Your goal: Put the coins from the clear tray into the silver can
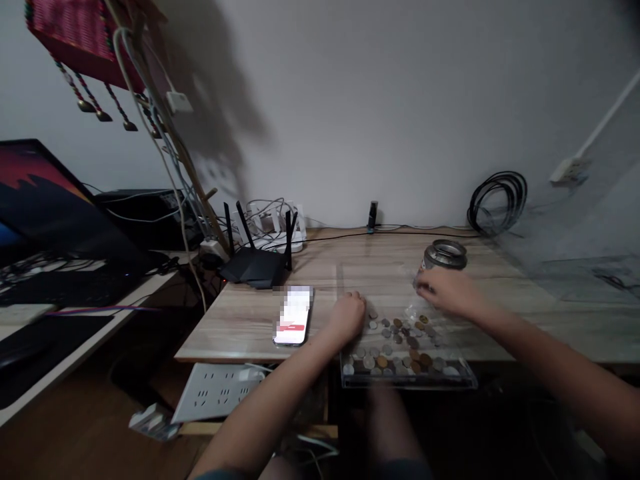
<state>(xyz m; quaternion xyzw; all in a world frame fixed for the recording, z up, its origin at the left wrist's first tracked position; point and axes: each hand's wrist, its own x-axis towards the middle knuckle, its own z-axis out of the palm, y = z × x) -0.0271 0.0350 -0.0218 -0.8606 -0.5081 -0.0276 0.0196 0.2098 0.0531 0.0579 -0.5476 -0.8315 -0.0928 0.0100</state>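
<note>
A clear plastic tray with many loose coins lies at the front edge of the wooden table. My left hand rests over its left side, fingers curled down near several coins; anything under them is hidden. Farther back, my right hand is in front of a grey metal can. Its fingers are pressed together, and what they hold, if anything, is too small to tell. A small piece of clear plastic lies among the coins between my hands.
A lit phone lies left of the tray. Behind it stands a black router with antennas. A small dark bottle and a coiled black cable are along the wall. A power strip sits below the table edge.
</note>
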